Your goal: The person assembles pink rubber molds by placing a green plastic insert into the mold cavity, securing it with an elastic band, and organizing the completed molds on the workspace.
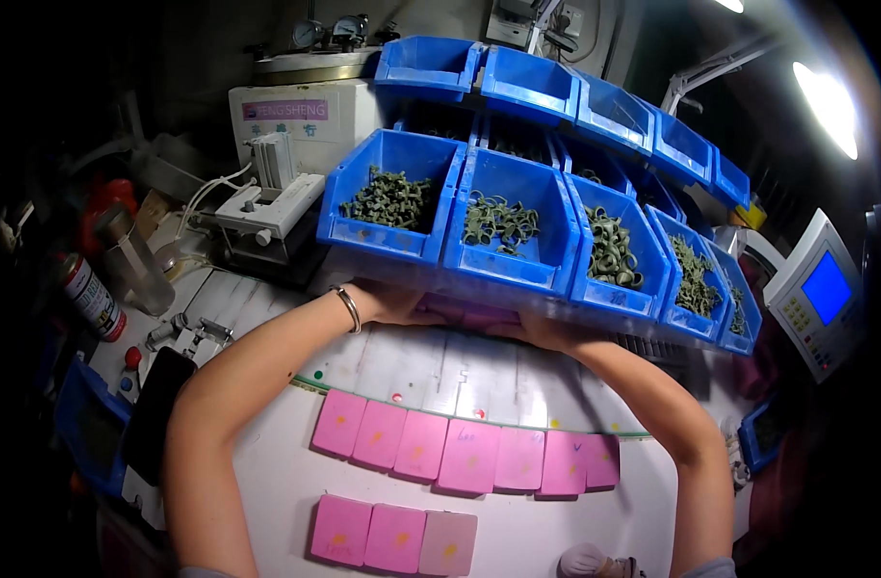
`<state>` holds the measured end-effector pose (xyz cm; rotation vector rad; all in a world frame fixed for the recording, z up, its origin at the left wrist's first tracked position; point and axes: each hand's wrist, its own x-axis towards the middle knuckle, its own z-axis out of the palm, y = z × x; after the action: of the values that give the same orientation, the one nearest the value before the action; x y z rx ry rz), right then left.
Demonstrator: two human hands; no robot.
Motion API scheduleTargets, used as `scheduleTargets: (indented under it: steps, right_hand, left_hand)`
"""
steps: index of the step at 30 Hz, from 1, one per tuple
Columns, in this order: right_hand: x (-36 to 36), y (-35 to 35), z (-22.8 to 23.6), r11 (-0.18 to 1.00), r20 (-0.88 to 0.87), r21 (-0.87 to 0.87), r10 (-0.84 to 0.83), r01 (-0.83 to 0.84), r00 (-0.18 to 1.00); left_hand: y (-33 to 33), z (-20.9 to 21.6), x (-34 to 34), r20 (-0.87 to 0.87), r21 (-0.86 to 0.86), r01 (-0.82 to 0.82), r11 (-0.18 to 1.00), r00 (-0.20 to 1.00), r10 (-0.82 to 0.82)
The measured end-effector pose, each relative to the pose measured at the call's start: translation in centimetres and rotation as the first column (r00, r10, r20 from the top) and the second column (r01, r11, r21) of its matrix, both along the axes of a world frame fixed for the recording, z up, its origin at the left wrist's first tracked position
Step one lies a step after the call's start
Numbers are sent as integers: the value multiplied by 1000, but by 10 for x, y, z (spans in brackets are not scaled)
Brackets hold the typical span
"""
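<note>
Both my forearms reach forward under the front edge of the blue bins. My left hand [394,302], with a metal bangle on its wrist, holds the left end of a pink block [471,316] or a few such blocks; I cannot tell how many. My right hand [546,331] grips the right end, its fingers partly hidden in shadow. Nearer to me lies a curved row of several flat pink blocks [467,455]. In front of that row sit three more, two pink blocks [394,538] and a paler one [449,542].
Blue bins [394,244] hold small green ring-shaped pieces [614,252]. A white machine [267,207] stands back left, a control panel [818,294] at right. A spray can [94,297], a bottle [132,265] and a black phone-like slab [159,414] lie left; a pale knobbed tool [585,561] is near.
</note>
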<state>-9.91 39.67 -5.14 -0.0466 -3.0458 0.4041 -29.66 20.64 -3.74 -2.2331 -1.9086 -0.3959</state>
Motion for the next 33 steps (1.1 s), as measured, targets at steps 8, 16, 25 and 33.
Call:
scheduleTargets:
  steps: [8, 16, 25, 33]
  right_hand:
    - [48, -42, 1, 886, -369, 458, 118, 70, 922]
    - [58, -148, 57, 950, -249, 294, 183, -106, 951]
    - [38, -322, 120, 807, -184, 320, 566, -496, 803]
    - [7, -504, 68, 370, -144, 317, 929, -873, 341]
  left_hand:
    - [-45, 27, 54, -131, -272, -220, 937, 973, 191]
    - [-173, 42, 91, -166, 102, -254, 962, 949, 268]
    - [-395, 83, 187, -192, 252, -616, 747, 724, 662]
    - [-565, 44, 314, -44, -46, -973, 228, 230, 972]
